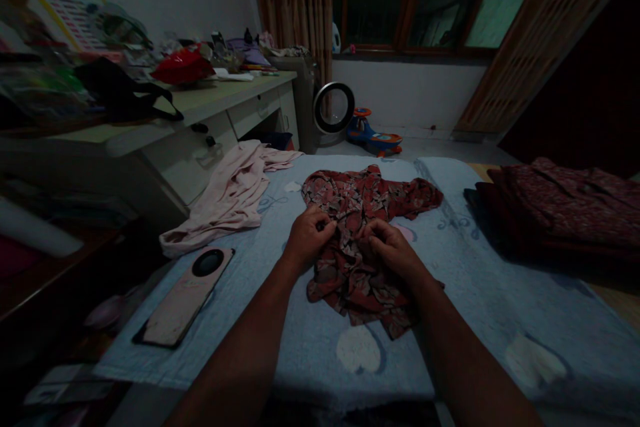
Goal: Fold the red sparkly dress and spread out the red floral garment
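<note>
Phone (183,303): lies on the blue sheet (307,363), close to the left edge and toward the near-left corner; a tug on the sheet or a knock from the left arm could send it over the side
Pink garment (225,197): loosely crumpled along the left edge, up to the far-left corner; if the sheet were dragged, it could slip off there
Left hand (306,240): fingers curled, thumb and fingertips brought together, pinching cloth at the middle of the floral shirt
Floral shirt (349,213): spread but rumpled on the middle of the sheet, one sleeve reaching toward the far edge's right part; uneven pulling could deepen the creases or strain the fabric
Right hand (393,250): nearly closed, thumb against forefinger, pinching cloth just beside the left hand
Dark red clothes (575,207): stacked across the sheet's right edge; a wide sweep of the right arm could topple them
</note>
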`<state>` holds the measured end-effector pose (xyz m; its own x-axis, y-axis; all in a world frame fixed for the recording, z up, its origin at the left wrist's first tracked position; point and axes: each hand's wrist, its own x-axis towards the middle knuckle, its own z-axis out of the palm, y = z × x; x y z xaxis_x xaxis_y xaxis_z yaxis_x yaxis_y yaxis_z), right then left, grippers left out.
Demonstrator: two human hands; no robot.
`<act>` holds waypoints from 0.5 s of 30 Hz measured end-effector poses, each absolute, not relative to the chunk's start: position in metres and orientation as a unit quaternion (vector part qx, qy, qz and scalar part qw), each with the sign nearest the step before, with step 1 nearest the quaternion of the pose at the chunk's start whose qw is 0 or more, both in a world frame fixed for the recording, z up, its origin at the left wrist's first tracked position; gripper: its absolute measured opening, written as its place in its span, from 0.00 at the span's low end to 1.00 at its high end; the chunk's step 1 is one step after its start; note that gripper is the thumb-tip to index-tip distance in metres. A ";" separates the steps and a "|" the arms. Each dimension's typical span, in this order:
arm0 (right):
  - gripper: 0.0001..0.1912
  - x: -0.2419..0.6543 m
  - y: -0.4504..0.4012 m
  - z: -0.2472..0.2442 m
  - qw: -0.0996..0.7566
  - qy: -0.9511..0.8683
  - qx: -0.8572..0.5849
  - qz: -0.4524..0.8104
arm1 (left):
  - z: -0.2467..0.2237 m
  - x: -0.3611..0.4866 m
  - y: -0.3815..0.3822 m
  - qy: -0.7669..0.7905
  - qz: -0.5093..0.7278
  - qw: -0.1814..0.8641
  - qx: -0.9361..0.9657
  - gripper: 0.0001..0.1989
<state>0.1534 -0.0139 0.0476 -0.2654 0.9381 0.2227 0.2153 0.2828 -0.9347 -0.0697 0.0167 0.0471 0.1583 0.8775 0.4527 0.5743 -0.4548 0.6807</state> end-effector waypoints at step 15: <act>0.04 0.150 -0.023 0.055 0.295 -0.744 -0.353 0.484 | 0.042 -0.070 0.026 0.544 0.471 0.322 0.615 0.10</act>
<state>0.1504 -0.0233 0.0549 -0.5762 0.8114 0.0977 0.2403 0.2825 -0.9287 -0.0702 0.0262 0.0425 -0.0354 0.9729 0.2286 0.3669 -0.2001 0.9085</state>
